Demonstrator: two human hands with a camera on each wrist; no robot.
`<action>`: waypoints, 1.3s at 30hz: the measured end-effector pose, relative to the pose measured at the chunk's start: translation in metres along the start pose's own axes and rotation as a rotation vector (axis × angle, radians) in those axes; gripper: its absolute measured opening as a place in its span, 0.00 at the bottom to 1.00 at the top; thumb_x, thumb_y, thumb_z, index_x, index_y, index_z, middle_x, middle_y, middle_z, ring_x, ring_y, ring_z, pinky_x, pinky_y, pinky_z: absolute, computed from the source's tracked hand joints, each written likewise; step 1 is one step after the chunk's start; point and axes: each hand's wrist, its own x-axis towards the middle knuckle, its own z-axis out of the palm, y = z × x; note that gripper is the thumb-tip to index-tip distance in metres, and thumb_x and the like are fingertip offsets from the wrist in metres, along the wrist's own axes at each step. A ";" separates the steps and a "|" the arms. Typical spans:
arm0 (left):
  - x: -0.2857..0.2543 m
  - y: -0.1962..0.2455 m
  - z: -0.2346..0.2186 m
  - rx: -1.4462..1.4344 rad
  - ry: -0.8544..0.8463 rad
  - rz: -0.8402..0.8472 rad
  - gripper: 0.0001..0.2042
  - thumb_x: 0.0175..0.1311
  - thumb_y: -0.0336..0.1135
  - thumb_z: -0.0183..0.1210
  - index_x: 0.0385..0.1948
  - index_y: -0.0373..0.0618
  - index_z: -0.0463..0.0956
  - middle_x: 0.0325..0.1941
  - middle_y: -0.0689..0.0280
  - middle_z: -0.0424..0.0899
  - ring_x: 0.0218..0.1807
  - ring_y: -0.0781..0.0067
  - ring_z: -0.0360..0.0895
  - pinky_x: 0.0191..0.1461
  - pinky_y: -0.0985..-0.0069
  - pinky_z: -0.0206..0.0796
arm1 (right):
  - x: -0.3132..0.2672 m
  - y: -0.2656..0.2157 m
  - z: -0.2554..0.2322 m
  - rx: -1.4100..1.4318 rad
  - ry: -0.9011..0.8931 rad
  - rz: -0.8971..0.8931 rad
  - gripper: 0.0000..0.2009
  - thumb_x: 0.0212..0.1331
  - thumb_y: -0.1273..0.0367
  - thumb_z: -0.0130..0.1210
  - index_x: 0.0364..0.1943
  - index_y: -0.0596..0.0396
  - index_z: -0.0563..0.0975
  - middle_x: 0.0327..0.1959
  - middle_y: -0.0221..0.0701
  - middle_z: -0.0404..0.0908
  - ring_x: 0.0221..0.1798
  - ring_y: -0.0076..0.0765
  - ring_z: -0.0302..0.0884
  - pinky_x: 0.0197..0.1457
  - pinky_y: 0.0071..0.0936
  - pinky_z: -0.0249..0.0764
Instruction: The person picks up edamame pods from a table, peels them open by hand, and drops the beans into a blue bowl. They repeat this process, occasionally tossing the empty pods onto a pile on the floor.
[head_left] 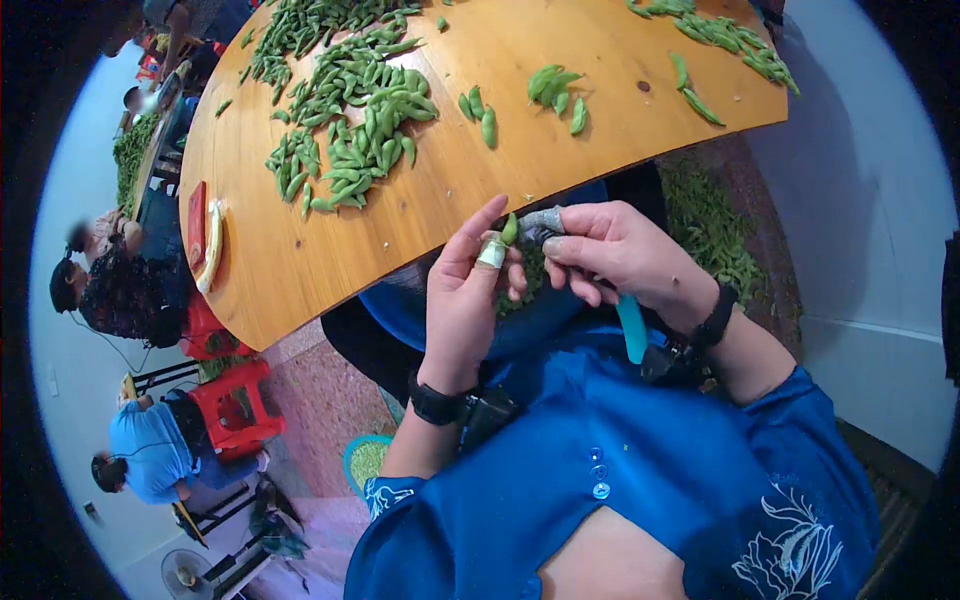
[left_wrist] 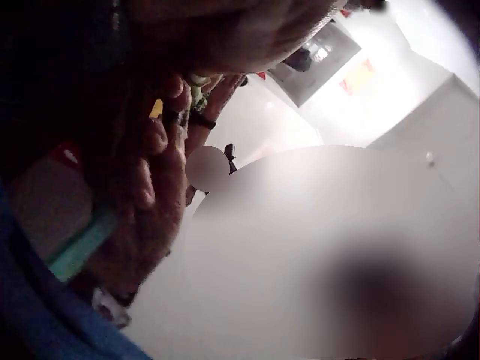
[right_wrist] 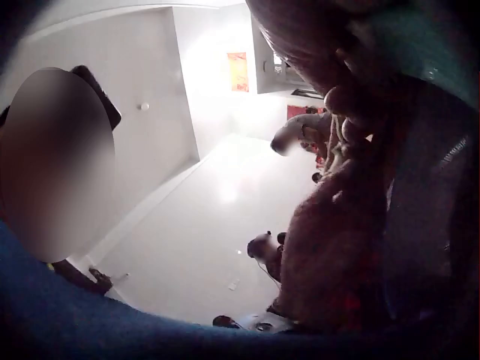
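Note:
In the head view my left hand pinches a green soybean pod upright near the thumb, which has a white wrap round it. My right hand is close beside it, a grey wrap on one finger right at the pod. A tool with a teal handle sticks out below the curled fingers of the right hand; its working end is hidden. Both hands are over a dark blue tub with green bits inside. The wrist views are dark, with the teal handle showing in the left one.
A wooden table lies just beyond the hands, bearing a big heap of pods and smaller clusters. A red packet lies near its left edge. Green pods or husks cover floor at right. Other people sit at left near red stools.

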 end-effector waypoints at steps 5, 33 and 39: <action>0.000 -0.009 0.002 0.138 -0.011 0.062 0.17 0.69 0.28 0.48 0.59 0.43 0.69 0.35 0.70 0.76 0.30 0.85 0.70 0.34 0.86 0.65 | 0.001 0.005 0.001 -0.011 -0.033 -0.017 0.09 0.65 0.67 0.46 0.32 0.56 0.76 0.22 0.22 0.76 0.15 0.12 0.69 0.15 0.10 0.60; -0.002 -0.005 -0.013 -0.398 -0.040 -0.261 0.18 0.65 0.25 0.41 0.58 0.42 0.64 0.28 0.68 0.70 0.18 0.84 0.60 0.20 0.90 0.52 | 0.004 0.017 0.009 -0.436 0.247 -0.418 0.11 0.58 0.71 0.52 0.44 0.60 0.76 0.23 0.32 0.78 0.24 0.23 0.74 0.27 0.24 0.70; -0.003 -0.004 -0.017 -0.412 -0.038 -0.369 0.16 0.67 0.27 0.42 0.56 0.43 0.63 0.27 0.68 0.70 0.17 0.86 0.59 0.18 0.91 0.49 | 0.011 0.020 0.004 -0.605 0.195 -0.424 0.09 0.55 0.72 0.56 0.40 0.60 0.76 0.24 0.36 0.78 0.28 0.22 0.74 0.30 0.26 0.70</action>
